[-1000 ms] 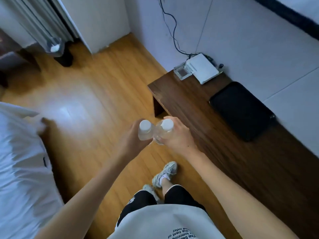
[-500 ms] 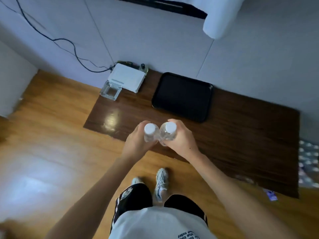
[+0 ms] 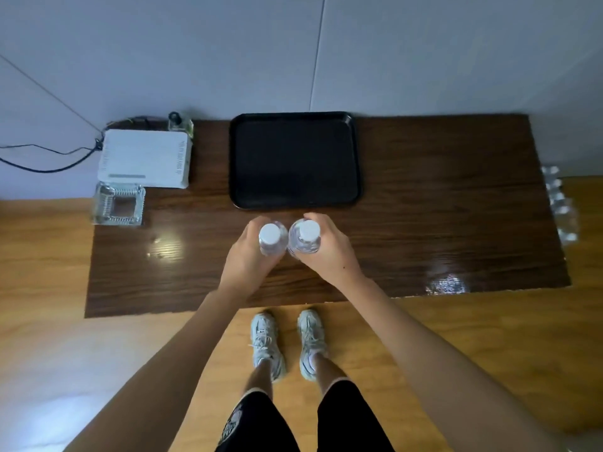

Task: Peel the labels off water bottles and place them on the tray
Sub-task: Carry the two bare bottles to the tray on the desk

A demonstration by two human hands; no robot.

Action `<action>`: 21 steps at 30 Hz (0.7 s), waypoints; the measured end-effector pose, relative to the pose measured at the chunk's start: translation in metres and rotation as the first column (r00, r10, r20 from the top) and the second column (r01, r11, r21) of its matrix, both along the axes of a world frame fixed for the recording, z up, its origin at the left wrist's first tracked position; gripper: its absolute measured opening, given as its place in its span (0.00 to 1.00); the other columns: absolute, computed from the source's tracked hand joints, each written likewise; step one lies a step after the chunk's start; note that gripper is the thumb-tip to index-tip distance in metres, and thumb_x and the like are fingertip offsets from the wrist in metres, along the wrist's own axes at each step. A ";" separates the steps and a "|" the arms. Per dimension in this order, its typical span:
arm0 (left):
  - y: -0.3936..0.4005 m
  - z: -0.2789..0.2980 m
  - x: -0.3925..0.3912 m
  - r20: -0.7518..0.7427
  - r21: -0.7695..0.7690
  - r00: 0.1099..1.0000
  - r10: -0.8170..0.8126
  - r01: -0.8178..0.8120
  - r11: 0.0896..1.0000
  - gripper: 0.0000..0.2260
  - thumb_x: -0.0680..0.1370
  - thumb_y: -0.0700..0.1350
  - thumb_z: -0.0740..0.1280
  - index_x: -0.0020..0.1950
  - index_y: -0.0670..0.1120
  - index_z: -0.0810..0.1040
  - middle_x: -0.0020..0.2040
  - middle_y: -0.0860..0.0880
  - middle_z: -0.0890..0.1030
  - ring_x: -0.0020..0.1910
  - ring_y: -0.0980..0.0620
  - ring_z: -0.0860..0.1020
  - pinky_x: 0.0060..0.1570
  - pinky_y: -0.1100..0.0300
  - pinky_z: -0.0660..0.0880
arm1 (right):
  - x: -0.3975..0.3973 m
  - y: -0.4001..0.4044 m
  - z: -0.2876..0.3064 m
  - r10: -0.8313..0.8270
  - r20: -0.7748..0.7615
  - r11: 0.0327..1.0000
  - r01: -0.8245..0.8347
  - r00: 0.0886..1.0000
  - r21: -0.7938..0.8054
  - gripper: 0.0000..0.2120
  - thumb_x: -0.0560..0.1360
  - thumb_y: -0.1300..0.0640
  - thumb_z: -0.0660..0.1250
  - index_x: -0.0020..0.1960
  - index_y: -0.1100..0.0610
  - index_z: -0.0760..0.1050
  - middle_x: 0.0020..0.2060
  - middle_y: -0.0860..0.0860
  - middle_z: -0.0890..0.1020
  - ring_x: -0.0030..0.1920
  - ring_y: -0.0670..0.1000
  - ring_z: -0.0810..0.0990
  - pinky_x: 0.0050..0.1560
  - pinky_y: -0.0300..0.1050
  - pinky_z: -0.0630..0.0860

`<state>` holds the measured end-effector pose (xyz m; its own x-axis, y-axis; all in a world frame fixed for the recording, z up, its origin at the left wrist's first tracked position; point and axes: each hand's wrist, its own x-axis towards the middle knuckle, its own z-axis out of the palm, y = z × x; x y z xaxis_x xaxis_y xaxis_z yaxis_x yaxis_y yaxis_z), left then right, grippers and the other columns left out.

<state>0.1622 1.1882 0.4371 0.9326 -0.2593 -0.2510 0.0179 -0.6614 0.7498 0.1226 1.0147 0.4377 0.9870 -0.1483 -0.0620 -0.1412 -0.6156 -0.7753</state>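
Note:
My left hand (image 3: 248, 256) grips a clear water bottle with a white cap (image 3: 270, 234), held upright. My right hand (image 3: 329, 252) grips a second clear bottle with a white cap (image 3: 307, 232), touching the first. Both bottles hang over the dark wooden table (image 3: 440, 223), just in front of the black tray (image 3: 293, 159), which lies bare against the wall. The bottles' bodies and labels are hidden by my fingers.
A white router (image 3: 145, 158) with cables and a clear glass ashtray (image 3: 118, 205) sit at the table's left end. A pack of water bottles (image 3: 559, 207) stands on the floor past the right edge. My feet (image 3: 287, 340) are at the table's front edge.
My view has swung round so the table and tray now lie square in front of me. Both hands kept hold of the bottles and now sit over the table near the tray.

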 end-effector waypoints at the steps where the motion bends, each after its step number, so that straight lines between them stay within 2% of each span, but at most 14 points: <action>1: 0.001 -0.007 0.002 -0.008 -0.001 1.000 -0.008 0.008 1.000 0.22 0.68 0.61 0.72 0.53 0.71 0.61 0.50 0.66 0.73 0.46 0.61 0.76 0.40 0.62 0.73 | 0.001 0.001 -0.007 -0.003 0.001 1.000 0.003 1.000 -0.002 0.31 0.64 0.55 0.80 0.63 0.58 0.71 0.57 0.54 0.80 0.54 0.54 0.81 0.46 0.38 0.74; 4: 0.006 -0.026 0.008 0.007 -0.014 1.000 -0.010 0.011 1.000 0.25 0.69 0.58 0.74 0.60 0.62 0.64 0.54 0.63 0.74 0.50 0.57 0.77 0.44 0.60 0.74 | 0.002 0.004 -0.027 -0.026 -0.003 0.999 0.026 1.000 0.026 0.31 0.64 0.55 0.80 0.63 0.57 0.71 0.57 0.53 0.80 0.54 0.52 0.81 0.48 0.42 0.80; 7: 0.008 -0.037 0.012 0.022 -0.028 1.000 -0.017 0.018 0.999 0.29 0.69 0.56 0.75 0.64 0.61 0.63 0.57 0.62 0.73 0.53 0.56 0.76 0.46 0.61 0.74 | 0.003 0.004 -0.042 -0.071 -0.025 0.996 0.072 0.997 0.061 0.34 0.64 0.52 0.80 0.65 0.52 0.69 0.59 0.47 0.79 0.58 0.46 0.78 0.51 0.28 0.74; 8: 0.010 -0.040 0.012 0.017 -0.039 1.000 -0.019 0.020 0.999 0.31 0.68 0.56 0.75 0.66 0.61 0.62 0.58 0.62 0.73 0.55 0.56 0.76 0.47 0.61 0.73 | 0.003 0.004 -0.045 -0.080 -0.035 0.993 0.082 0.996 0.084 0.36 0.64 0.51 0.80 0.67 0.49 0.67 0.60 0.44 0.78 0.60 0.44 0.77 0.52 0.26 0.72; 11: 0.017 -0.049 0.011 -0.031 -0.096 1.000 -0.005 0.002 0.995 0.38 0.67 0.55 0.76 0.70 0.62 0.57 0.62 0.62 0.71 0.59 0.61 0.72 0.53 0.64 0.72 | -0.003 0.002 -0.055 -0.083 -0.067 0.980 0.094 0.994 0.174 0.40 0.63 0.51 0.80 0.70 0.43 0.63 0.63 0.38 0.73 0.64 0.41 0.72 0.59 0.32 0.72; 14: 0.021 -0.055 0.012 -0.018 -0.093 1.000 -0.021 0.020 0.995 0.37 0.68 0.51 0.77 0.68 0.65 0.58 0.64 0.62 0.72 0.60 0.66 0.70 0.56 0.63 0.72 | -0.012 0.005 -0.065 -0.081 -0.051 0.974 0.090 0.995 0.208 0.40 0.64 0.51 0.79 0.70 0.44 0.64 0.65 0.45 0.73 0.65 0.43 0.72 0.61 0.42 0.75; 17: 0.019 -0.058 0.014 -0.003 -0.110 1.000 -0.005 0.005 0.994 0.34 0.67 0.53 0.77 0.62 0.72 0.59 0.56 0.73 0.72 0.56 0.73 0.71 0.50 0.71 0.71 | -0.013 0.008 -0.071 -0.117 -0.033 0.962 0.121 0.993 0.244 0.37 0.64 0.55 0.79 0.69 0.46 0.67 0.63 0.45 0.76 0.65 0.44 0.73 0.61 0.46 0.76; 21: 0.016 -0.056 0.016 0.015 -0.158 0.999 0.040 -0.037 0.987 0.32 0.67 0.54 0.77 0.61 0.71 0.62 0.53 0.76 0.73 0.55 0.74 0.72 0.45 0.77 0.71 | -0.003 0.006 -0.070 -0.127 0.021 0.963 0.118 0.992 0.244 0.33 0.63 0.54 0.79 0.65 0.49 0.70 0.59 0.45 0.78 0.62 0.43 0.75 0.58 0.47 0.78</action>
<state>0.1787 1.2046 0.3815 0.9465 -0.2584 -0.1935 0.0268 -0.5343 0.8449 0.1195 1.0209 0.3674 0.9645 -0.2529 -0.0756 -0.1730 -0.3891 -0.9048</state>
